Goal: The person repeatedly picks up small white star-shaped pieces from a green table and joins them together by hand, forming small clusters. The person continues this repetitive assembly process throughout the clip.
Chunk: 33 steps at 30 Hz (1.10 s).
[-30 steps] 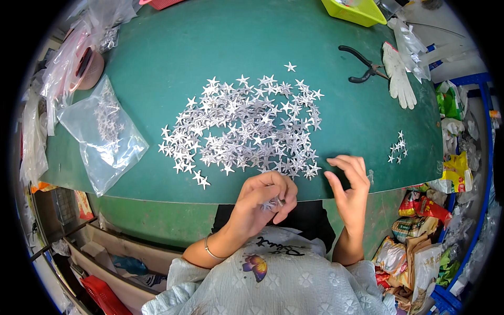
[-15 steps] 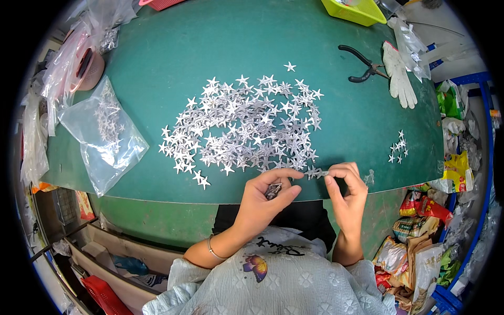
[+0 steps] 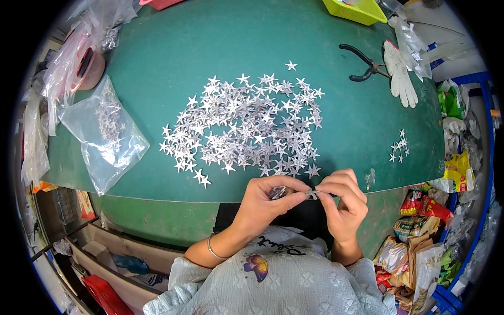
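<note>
A pile of silver starfish charms (image 3: pixel 247 126) is spread over the green table (image 3: pixel 173 47) in front of me. My left hand (image 3: pixel 270 202) is curled at the table's front edge, with several dark silver charms (image 3: pixel 278 192) tucked inside its bent fingers. Between its thumb and forefinger and those of my right hand (image 3: pixel 344 202) is a single starfish charm (image 3: pixel 312 195), pinched from both sides. The rest of my right hand is bent inward. Just beyond the fingertips lies the pile's near edge, with one loose charm (image 3: pixel 312 171) there.
A clear bag of charms (image 3: pixel 118 142) lies at left, near a pink basket (image 3: pixel 92 71). Black-handled pliers (image 3: pixel 370 68), a white glove (image 3: pixel 400 76) and a small group of charms (image 3: pixel 400 145) lie at right. A yellow-green basket (image 3: pixel 362 13) stands at the far edge.
Both hands have come closer together. My right hand has drawn a charm from the pile's near edge back toward me, and it now sits between both hands' fingertips.
</note>
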Each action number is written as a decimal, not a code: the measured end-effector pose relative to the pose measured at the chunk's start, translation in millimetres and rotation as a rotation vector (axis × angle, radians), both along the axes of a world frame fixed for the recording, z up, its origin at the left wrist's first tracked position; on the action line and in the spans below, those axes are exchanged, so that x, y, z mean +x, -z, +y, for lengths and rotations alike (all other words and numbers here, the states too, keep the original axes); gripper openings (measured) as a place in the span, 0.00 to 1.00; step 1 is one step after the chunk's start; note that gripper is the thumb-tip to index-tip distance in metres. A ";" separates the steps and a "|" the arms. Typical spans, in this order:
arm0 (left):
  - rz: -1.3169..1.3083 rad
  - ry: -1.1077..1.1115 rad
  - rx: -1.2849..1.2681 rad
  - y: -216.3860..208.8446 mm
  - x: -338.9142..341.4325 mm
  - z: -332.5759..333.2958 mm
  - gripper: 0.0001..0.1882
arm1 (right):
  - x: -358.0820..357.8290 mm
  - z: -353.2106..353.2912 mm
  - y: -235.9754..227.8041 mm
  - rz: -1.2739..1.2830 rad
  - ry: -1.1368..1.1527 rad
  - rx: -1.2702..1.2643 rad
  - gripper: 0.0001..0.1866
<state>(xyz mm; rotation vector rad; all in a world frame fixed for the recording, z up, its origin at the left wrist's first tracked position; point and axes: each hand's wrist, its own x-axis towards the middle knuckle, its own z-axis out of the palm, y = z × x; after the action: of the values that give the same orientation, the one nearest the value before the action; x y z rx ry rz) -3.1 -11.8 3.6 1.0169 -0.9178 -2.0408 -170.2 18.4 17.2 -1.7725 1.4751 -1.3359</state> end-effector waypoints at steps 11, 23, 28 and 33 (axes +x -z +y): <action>-0.029 -0.099 -0.316 5.3 0.3 4.2 0.06 | 2.0 4.5 -0.9 -0.314 -0.028 0.186 0.09; -0.042 -0.084 -0.194 1.6 -1.1 4.7 0.03 | 2.0 0.8 -4.6 -0.137 -0.077 0.119 0.10; 0.047 -0.005 0.156 -4.1 2.7 2.6 0.04 | 3.4 2.4 2.6 -0.269 -0.016 0.168 0.08; 0.190 0.000 0.301 0.2 3.2 2.8 0.06 | 3.9 3.1 5.6 -0.305 -0.008 0.176 0.06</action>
<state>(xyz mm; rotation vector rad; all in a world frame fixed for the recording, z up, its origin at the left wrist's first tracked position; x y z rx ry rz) 0.1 -9.0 3.5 0.9532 -0.5232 -2.2761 -166.4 21.5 11.6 -1.3936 1.3674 -1.3572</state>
